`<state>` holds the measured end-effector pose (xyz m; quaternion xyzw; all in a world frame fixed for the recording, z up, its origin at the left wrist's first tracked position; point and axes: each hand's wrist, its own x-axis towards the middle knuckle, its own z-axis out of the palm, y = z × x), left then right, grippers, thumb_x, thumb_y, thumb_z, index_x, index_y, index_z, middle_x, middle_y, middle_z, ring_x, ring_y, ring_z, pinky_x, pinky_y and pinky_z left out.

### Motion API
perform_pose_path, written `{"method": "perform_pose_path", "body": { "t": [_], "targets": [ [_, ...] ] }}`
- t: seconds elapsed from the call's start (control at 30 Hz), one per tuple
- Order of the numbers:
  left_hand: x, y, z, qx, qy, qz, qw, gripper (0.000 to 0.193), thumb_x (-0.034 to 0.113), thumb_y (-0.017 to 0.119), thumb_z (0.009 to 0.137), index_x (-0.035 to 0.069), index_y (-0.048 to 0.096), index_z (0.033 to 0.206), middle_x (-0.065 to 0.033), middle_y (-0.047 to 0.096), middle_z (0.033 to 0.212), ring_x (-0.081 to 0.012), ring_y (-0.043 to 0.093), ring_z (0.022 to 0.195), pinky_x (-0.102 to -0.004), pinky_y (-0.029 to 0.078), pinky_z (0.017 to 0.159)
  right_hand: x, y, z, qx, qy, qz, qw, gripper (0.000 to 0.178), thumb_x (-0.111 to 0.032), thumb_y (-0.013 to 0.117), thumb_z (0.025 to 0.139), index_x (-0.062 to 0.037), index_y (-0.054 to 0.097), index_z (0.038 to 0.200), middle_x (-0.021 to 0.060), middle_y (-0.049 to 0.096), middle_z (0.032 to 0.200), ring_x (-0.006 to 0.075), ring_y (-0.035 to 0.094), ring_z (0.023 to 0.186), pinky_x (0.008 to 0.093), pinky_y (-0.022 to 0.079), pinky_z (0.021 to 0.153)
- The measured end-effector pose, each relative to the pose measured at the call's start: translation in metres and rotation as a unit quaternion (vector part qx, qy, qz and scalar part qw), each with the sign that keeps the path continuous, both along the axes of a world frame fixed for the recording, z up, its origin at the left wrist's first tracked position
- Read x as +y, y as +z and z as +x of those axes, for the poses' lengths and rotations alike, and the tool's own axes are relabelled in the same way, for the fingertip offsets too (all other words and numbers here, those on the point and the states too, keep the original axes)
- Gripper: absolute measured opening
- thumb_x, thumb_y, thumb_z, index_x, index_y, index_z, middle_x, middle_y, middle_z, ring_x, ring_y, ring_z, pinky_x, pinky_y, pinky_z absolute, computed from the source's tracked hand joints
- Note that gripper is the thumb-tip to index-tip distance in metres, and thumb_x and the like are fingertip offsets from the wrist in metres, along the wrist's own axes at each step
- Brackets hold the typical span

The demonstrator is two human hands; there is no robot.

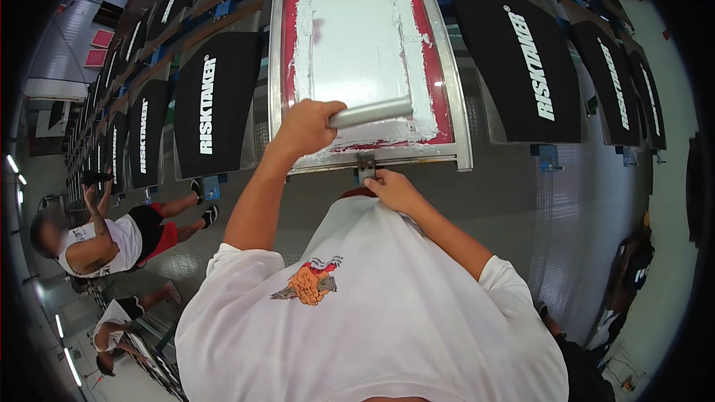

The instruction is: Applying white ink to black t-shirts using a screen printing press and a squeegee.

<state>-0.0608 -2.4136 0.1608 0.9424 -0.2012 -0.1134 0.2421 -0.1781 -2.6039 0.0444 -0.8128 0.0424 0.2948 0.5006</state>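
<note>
My left hand (305,126) is wrapped round the near end of a silver metal squeegee (376,112), which lies slantwise across the lower part of a printing screen. Thick white ink (354,37) covers most of the mesh, with ragged edges over a red border. A metal screen frame (459,112) surrounds it. At the middle of its near side, my right hand (392,190) pinches a small metal bracket (366,167), its fingertips touching the lower part. What lies beneath the screen is hidden.
Black fabric panels with white lettering (218,104) (519,67) lie on boards in rows on both sides. Blue brackets (549,158) hold the boards. At the left, a person in a white top (112,242) raises their hands; another person (115,327) bends lower down.
</note>
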Motion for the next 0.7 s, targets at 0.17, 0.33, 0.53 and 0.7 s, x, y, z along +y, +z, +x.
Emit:
{"method": "perform_pose_path", "body": {
  "t": [0.17,0.33,0.53,0.7],
  "targets": [
    [0.003,-0.034,-0.012,0.002,-0.027,0.034,0.999,0.036,0.004,0.058,0.064,0.015,0.068,0.097,-0.0136,0.067,0.078,-0.0339,0.064,0.075,-0.0431,0.051,0.068,-0.012,0.089,0.023,-0.161,0.093,-0.096,0.978,0.030,-0.023,0.069,0.079,-0.0023,0.063,0.100,0.0150,0.064,0.084,0.0315,0.061,0.080,0.0422,0.048,0.075],
    [0.000,-0.024,-0.005,-0.031,-0.063,0.087,0.994,0.029,0.008,0.063,0.067,0.013,0.064,0.095,-0.0107,0.065,0.079,-0.0334,0.063,0.077,-0.0409,0.052,0.065,-0.030,0.091,0.100,-0.628,0.062,-0.247,0.735,0.029,-0.017,0.072,0.070,-0.0074,0.060,0.096,0.0095,0.060,0.077,0.0290,0.061,0.073,0.0424,0.049,0.065],
    [0.037,-0.066,-0.054,-0.160,0.013,0.030,0.987,0.012,0.001,0.060,0.062,0.006,0.057,0.072,-0.0096,0.056,0.065,-0.0277,0.059,0.070,-0.0615,0.026,0.102,-0.031,0.051,0.074,-0.459,0.156,-0.260,0.835,0.005,-0.006,0.057,0.073,-0.0095,0.055,0.071,0.0086,0.059,0.068,0.0236,0.062,0.062,0.0362,0.050,0.053],
    [0.034,-0.109,0.123,-0.324,0.010,-0.002,0.946,0.008,0.000,0.052,0.068,0.006,0.056,0.072,-0.0116,0.054,0.059,-0.0297,0.057,0.058,-0.0570,0.031,0.100,-0.036,0.017,0.236,-0.527,0.107,-0.332,0.775,0.003,-0.009,0.054,0.074,-0.0100,0.055,0.071,0.0081,0.058,0.063,0.0242,0.061,0.057,0.0355,0.050,0.048]
  ]
}}
